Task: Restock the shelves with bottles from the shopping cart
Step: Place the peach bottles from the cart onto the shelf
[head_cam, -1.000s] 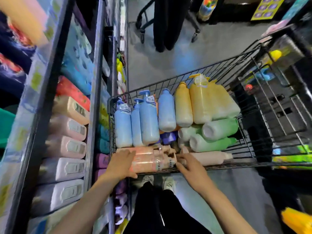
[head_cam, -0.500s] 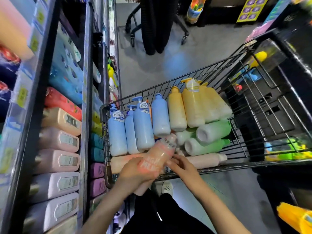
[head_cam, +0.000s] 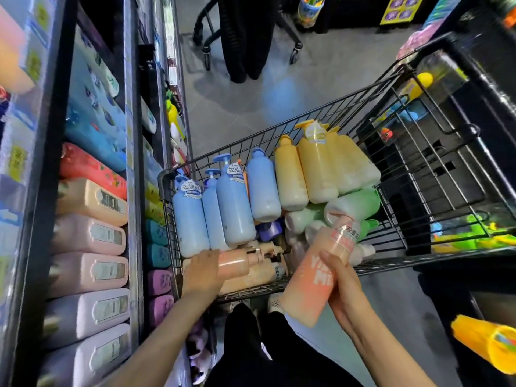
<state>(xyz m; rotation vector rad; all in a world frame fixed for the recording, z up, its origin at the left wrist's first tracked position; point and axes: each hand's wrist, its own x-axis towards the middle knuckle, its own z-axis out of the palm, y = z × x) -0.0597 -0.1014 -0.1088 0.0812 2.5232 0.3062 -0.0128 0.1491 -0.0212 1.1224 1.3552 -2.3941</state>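
A black wire shopping cart [head_cam: 388, 263] stands in front of me, filled with blue, yellow, green and peach pump bottles. My right hand [head_cam: 342, 289] grips a peach-orange bottle [head_cam: 315, 277] with white lettering, lifted above the cart's near rim and tilted. My left hand [head_cam: 202, 270] reaches into the cart's near left corner and holds a second peach bottle [head_cam: 234, 262] lying on its side. Blue bottles [head_cam: 234, 202] lean just beyond that hand. The shelves [head_cam: 134, 219] on my left carry rows of pink, peach and lilac bottles.
The shelf unit runs along the left, very close to the cart's left side. A black rolling rack [head_cam: 245, 37] stands on the grey floor beyond the cart. Dark display units with toys [head_cam: 474, 238] sit to the right. A yellow-orange object [head_cam: 485, 344] lies at lower right.
The peach-orange bottle passed from my left hand to my right and moved right, above the cart rim. My left hand went back into the cart and took hold of another peach bottle.
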